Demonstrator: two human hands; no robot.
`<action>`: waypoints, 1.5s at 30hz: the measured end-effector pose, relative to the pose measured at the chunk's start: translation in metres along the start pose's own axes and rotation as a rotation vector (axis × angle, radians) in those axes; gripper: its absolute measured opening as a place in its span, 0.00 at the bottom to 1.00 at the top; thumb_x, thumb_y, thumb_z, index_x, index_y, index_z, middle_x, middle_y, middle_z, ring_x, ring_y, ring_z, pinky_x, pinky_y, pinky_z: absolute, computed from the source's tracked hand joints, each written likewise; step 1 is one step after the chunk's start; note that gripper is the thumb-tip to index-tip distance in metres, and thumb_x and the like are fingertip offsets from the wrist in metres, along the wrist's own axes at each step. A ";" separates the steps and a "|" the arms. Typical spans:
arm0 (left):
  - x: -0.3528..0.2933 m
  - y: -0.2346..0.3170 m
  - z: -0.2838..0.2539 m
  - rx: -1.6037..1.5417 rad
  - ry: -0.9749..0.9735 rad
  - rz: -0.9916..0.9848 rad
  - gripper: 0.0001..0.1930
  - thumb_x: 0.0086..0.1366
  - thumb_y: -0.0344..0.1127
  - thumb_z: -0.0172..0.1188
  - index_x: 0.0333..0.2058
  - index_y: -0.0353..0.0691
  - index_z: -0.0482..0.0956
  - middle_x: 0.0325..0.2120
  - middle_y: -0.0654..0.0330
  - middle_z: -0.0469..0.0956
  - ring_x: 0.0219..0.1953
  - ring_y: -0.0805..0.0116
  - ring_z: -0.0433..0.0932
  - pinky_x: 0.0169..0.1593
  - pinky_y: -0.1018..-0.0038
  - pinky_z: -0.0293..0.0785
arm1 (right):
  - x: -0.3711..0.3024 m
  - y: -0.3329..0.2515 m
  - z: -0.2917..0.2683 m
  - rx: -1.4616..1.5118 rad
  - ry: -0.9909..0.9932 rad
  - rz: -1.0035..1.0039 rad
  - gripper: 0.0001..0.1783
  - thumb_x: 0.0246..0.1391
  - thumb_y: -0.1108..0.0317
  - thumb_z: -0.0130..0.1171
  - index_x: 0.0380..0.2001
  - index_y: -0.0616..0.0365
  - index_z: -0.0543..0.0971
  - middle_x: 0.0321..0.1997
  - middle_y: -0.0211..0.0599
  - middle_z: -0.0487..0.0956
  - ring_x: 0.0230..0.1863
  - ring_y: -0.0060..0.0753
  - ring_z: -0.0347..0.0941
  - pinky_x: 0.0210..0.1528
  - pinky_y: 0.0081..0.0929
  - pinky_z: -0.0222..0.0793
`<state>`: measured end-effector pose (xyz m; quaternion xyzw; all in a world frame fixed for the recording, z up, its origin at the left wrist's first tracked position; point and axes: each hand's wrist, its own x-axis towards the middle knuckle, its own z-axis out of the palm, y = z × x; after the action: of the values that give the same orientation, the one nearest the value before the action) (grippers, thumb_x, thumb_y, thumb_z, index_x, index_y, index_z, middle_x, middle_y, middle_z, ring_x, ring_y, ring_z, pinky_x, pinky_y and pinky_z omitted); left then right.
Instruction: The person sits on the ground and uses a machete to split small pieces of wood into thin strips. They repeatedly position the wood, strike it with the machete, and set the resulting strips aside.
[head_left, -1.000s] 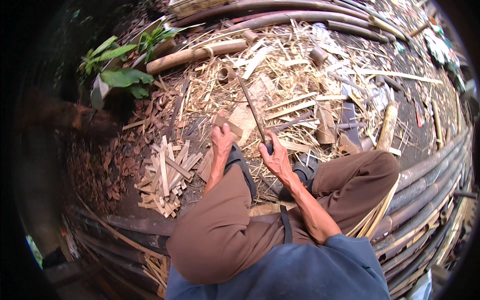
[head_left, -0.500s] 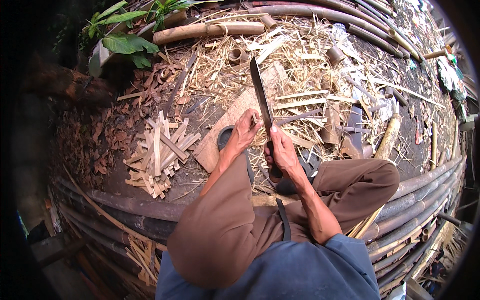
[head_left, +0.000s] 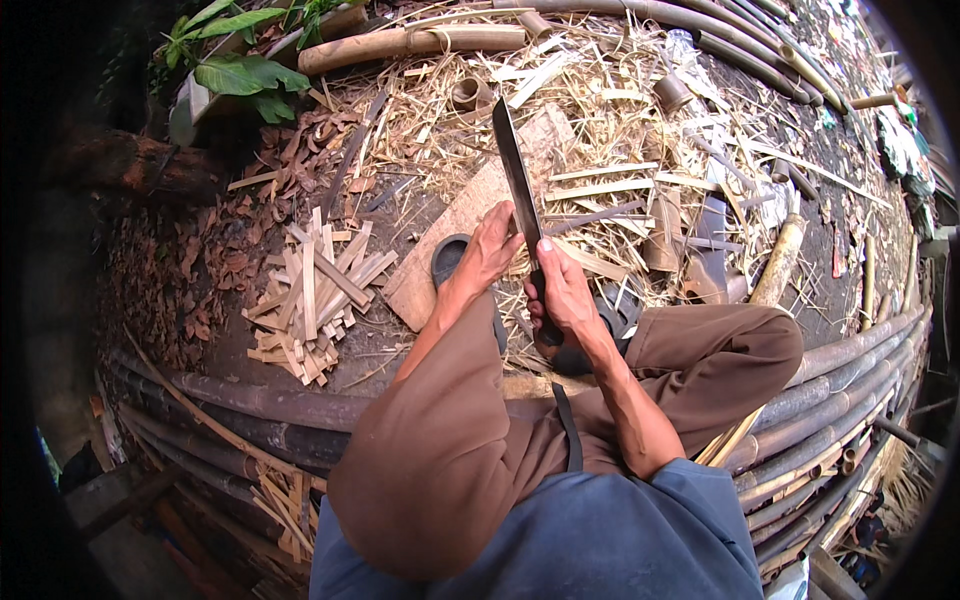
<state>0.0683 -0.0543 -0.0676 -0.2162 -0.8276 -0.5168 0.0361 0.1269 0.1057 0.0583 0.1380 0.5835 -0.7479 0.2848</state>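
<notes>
My right hand (head_left: 562, 292) grips the handle of a machete (head_left: 518, 172), whose long dark blade points away from me and a little left. Close to the blade's left side is my left hand (head_left: 485, 250), fingers bent together; what they hold, if anything, is hidden behind them. Beneath my left hand a flat wooden board (head_left: 420, 285) lies slantwise on the ground, with a dark sandal (head_left: 449, 257) beside it. Left of the board is a heap of short split bamboo pieces (head_left: 318, 300).
Bamboo shavings (head_left: 620, 110) and longer split strips (head_left: 602, 188) cover the ground ahead. Bamboo poles lie behind them, including a thick cut pole (head_left: 410, 47). A stack of dark poles (head_left: 280, 405) runs across beside me. Leafy plants (head_left: 245, 75) stand far left.
The left hand has turned, and the small bamboo end that showed at its fingertips is out of sight. The machete has shifted slightly up and left, still in my right hand.
</notes>
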 end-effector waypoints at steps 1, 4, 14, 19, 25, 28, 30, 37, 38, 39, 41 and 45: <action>0.000 0.001 -0.001 0.011 -0.008 -0.019 0.32 0.61 0.24 0.57 0.63 0.38 0.55 0.51 0.39 0.68 0.51 0.38 0.70 0.54 0.58 0.69 | 0.000 -0.001 0.001 0.002 -0.004 0.000 0.22 0.68 0.46 0.38 0.42 0.52 0.70 0.17 0.24 0.65 0.13 0.17 0.60 0.14 0.19 0.59; 0.003 0.006 0.000 -0.005 0.009 0.025 0.32 0.60 0.24 0.57 0.62 0.36 0.56 0.49 0.39 0.69 0.49 0.38 0.71 0.53 0.57 0.70 | -0.001 -0.002 -0.001 -0.006 -0.019 -0.006 0.21 0.67 0.43 0.39 0.39 0.50 0.66 0.17 0.25 0.65 0.13 0.18 0.60 0.14 0.19 0.61; 0.001 0.010 -0.004 -0.008 0.028 0.032 0.30 0.59 0.23 0.57 0.59 0.35 0.58 0.41 0.42 0.69 0.41 0.40 0.71 0.45 0.56 0.70 | -0.005 -0.004 0.006 -0.003 0.001 0.009 0.22 0.68 0.45 0.38 0.48 0.49 0.70 0.18 0.24 0.65 0.14 0.17 0.60 0.15 0.18 0.59; 0.008 0.016 0.000 0.057 0.045 0.071 0.31 0.59 0.22 0.56 0.60 0.39 0.57 0.37 0.45 0.69 0.37 0.42 0.71 0.42 0.57 0.70 | -0.008 -0.009 0.005 -0.012 0.027 0.002 0.24 0.68 0.45 0.38 0.57 0.46 0.69 0.18 0.24 0.64 0.14 0.16 0.60 0.15 0.18 0.59; 0.009 0.023 -0.007 -0.053 0.037 0.039 0.23 0.59 0.23 0.56 0.53 0.37 0.62 0.34 0.47 0.68 0.37 0.47 0.70 0.42 0.59 0.69 | -0.002 0.001 0.004 -0.205 0.041 -0.176 0.25 0.68 0.46 0.39 0.58 0.49 0.67 0.17 0.23 0.64 0.15 0.16 0.59 0.16 0.18 0.58; 0.016 0.025 0.001 -0.055 0.001 0.005 0.21 0.58 0.24 0.55 0.50 0.36 0.63 0.34 0.47 0.67 0.37 0.46 0.70 0.43 0.57 0.68 | 0.001 0.007 0.000 -0.311 0.131 -0.292 0.25 0.69 0.51 0.40 0.63 0.50 0.65 0.17 0.22 0.61 0.16 0.14 0.57 0.18 0.18 0.56; 0.011 0.021 -0.005 -0.014 0.023 -0.004 0.20 0.58 0.24 0.55 0.49 0.36 0.63 0.33 0.47 0.67 0.37 0.45 0.69 0.43 0.56 0.68 | -0.001 0.002 0.012 -0.350 0.144 -0.341 0.24 0.69 0.56 0.42 0.64 0.53 0.66 0.17 0.20 0.59 0.19 0.13 0.54 0.21 0.18 0.54; 0.034 0.040 -0.006 -0.068 0.043 -0.004 0.17 0.58 0.23 0.53 0.46 0.37 0.62 0.34 0.47 0.65 0.38 0.44 0.67 0.44 0.56 0.67 | 0.001 -0.014 0.006 -0.513 0.200 -0.379 0.23 0.68 0.60 0.42 0.63 0.55 0.66 0.51 0.55 0.77 0.52 0.43 0.75 0.51 0.33 0.69; 0.027 0.033 -0.005 -0.043 0.042 0.005 0.17 0.59 0.25 0.52 0.46 0.37 0.62 0.34 0.46 0.65 0.38 0.44 0.67 0.44 0.55 0.66 | -0.001 -0.015 0.009 -0.504 0.181 -0.396 0.23 0.68 0.60 0.42 0.63 0.56 0.66 0.54 0.56 0.76 0.57 0.47 0.73 0.53 0.34 0.68; 0.023 0.022 -0.005 -0.018 0.048 0.029 0.16 0.60 0.27 0.52 0.46 0.36 0.62 0.34 0.46 0.65 0.38 0.44 0.67 0.45 0.55 0.66 | 0.005 -0.011 0.010 -0.494 0.171 -0.403 0.23 0.68 0.61 0.42 0.62 0.56 0.66 0.55 0.56 0.75 0.57 0.47 0.73 0.54 0.35 0.68; 0.019 0.014 -0.005 0.103 -0.018 -0.010 0.15 0.63 0.35 0.49 0.46 0.36 0.62 0.35 0.44 0.64 0.39 0.43 0.66 0.46 0.53 0.64 | 0.011 0.006 0.011 -0.534 0.198 -0.494 0.23 0.68 0.62 0.42 0.63 0.55 0.66 0.45 0.49 0.76 0.45 0.39 0.72 0.45 0.31 0.68; 0.032 0.038 -0.013 -0.026 0.043 -0.088 0.17 0.61 0.36 0.49 0.46 0.33 0.61 0.37 0.42 0.63 0.42 0.39 0.64 0.49 0.52 0.63 | -0.001 -0.020 0.015 -0.545 0.187 -0.340 0.22 0.67 0.63 0.44 0.63 0.50 0.66 0.42 0.51 0.81 0.34 0.43 0.81 0.35 0.32 0.71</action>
<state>0.0525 -0.0414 -0.0208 -0.1689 -0.8286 -0.5330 0.0281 0.1180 0.0947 0.0786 0.0254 0.8005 -0.5851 0.1274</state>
